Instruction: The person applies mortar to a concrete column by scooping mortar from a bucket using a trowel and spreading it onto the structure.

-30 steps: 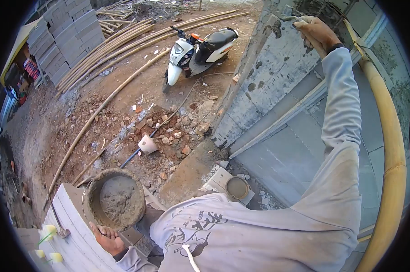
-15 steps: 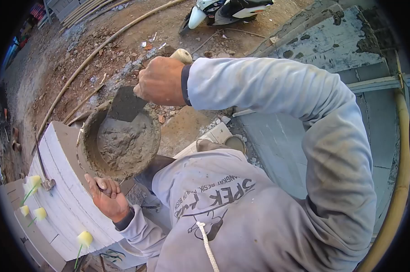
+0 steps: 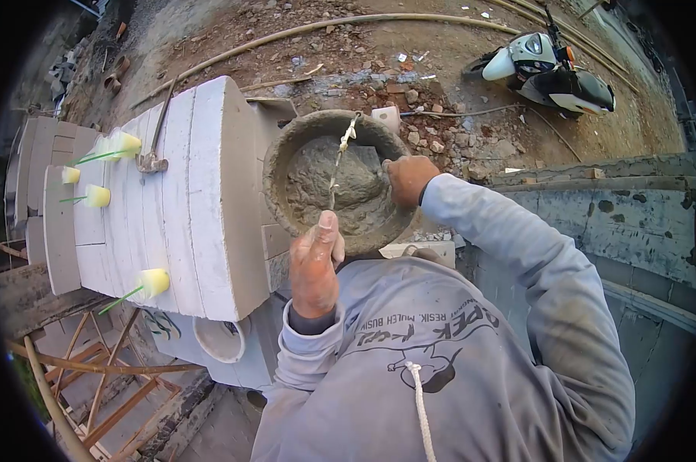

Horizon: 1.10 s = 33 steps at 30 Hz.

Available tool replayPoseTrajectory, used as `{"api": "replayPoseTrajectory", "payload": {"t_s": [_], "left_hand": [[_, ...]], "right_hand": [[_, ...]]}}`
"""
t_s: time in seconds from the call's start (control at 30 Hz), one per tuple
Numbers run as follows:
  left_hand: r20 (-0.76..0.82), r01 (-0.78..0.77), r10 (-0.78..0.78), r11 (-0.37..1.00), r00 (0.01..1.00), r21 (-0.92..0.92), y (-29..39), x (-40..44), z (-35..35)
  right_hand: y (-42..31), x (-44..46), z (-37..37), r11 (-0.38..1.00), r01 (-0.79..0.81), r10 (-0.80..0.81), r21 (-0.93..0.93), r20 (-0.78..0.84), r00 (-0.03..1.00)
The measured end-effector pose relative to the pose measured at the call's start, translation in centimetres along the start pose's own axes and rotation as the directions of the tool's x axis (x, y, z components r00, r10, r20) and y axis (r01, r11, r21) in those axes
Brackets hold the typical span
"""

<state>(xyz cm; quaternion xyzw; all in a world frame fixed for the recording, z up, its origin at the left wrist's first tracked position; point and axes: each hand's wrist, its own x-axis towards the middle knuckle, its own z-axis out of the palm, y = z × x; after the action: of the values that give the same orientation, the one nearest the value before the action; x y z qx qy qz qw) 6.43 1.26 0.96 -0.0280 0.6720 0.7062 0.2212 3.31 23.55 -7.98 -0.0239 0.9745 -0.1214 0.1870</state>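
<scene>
A round bucket (image 3: 281,165) holds wet grey mortar (image 3: 336,181) in front of my body. Its thin, mortar-crusted handle (image 3: 338,160) runs across the opening toward me, and my left hand (image 3: 315,266) is closed on the near end, thumb up. At the bucket's right rim, my right hand (image 3: 411,182) is closed around a trowel (image 3: 385,165). Little of the trowel shows; its blade is down in the mortar and the grip is hidden by my fist.
Left of the bucket, a stack of white blocks (image 3: 201,192) carries a hammer (image 3: 154,160) and several yellowish drink cups (image 3: 154,282) with green straws. A scooter (image 3: 548,73) stands on rubble-strewn ground. A concrete wall (image 3: 617,219) runs along my right.
My view has turned, shifting the bucket rightward in it. My right hand has lowered the trowel into the mortar. My left hand now shows on the bucket handle, which stretches across the opening.
</scene>
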Motion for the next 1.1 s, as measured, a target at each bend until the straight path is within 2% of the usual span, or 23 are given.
{"api": "replayPoseTrajectory", "payload": {"t_s": [0.07,0.1,0.2,0.23,0.33,0.5,0.6,0.63,0.83,0.93,1.03,1.1], "left_hand": [[0.046,-0.03,0.023,0.99,0.999,0.139,0.3,-0.5,0.3],[0.032,-0.006,0.007,1.0,0.999,-0.023,0.0,-0.5,0.1],[0.021,-0.035,0.035,0.998,0.999,0.044,0.3,-0.7,-0.5],[0.006,-0.074,0.074,0.997,0.997,0.019,0.1,-0.7,-0.7],[-0.063,-0.02,0.006,0.975,0.998,-0.219,0.5,-0.9,-2.2],[-0.2,-0.068,0.002,0.944,0.98,-0.322,0.7,-1.4,-3.2],[-0.192,-0.055,-0.016,0.932,0.981,-0.358,0.6,-1.4,-3.8],[-0.172,-0.056,-0.007,0.931,0.985,-0.362,0.5,-1.3,-4.0],[-0.157,-0.055,-0.004,0.929,0.988,-0.366,0.3,-0.8,-3.1],[-0.17,-0.051,-0.012,0.931,0.985,-0.362,0.3,-0.7,-2.9],[-0.213,-0.083,0.008,0.934,0.977,-0.347,0.6,-1.0,-3.6],[-0.144,-0.076,0.02,0.914,0.989,-0.398,-0.1,-0.6,-3.2]], "right_hand": [[-1.3,0.5,0.2,0.999,0.019,-0.022,0.049,0.07,0.997],[-1.9,0.6,0.3,0.997,0.021,-0.029,0.079,0.107,0.994],[-3.4,0.7,0.5,0.991,0.084,-0.095,0.102,0.104,0.99],[-3.8,0.7,0.2,0.989,0.1,-0.111,0.107,0.106,0.988],[-3.9,0.4,-1.1,0.985,0.128,-0.14,0.118,0.097,0.985],[-3.2,0.2,-1.2,0.968,0.2,-0.212,0.151,0.07,0.975],[-2.4,-1.2,-2.0,0.948,0.219,-0.245,0.231,0.092,0.965],[-1.9,-1.7,-1.8,0.917,0.242,-0.277,0.317,0.069,0.959],[-0.7,-3.6,-0.8,0.858,0.094,-0.175,0.506,0.116,0.978],[-0.8,-3.4,1.1,0.922,0.12,-0.128,0.369,-0.001,0.992],[-2.2,-4.6,-0.2,0.9,0.063,-0.065,0.432,-0.01,0.998],[-2.5,-4.3,1.2,0.893,0.036,-0.018,0.448,-0.046,0.999]]}}
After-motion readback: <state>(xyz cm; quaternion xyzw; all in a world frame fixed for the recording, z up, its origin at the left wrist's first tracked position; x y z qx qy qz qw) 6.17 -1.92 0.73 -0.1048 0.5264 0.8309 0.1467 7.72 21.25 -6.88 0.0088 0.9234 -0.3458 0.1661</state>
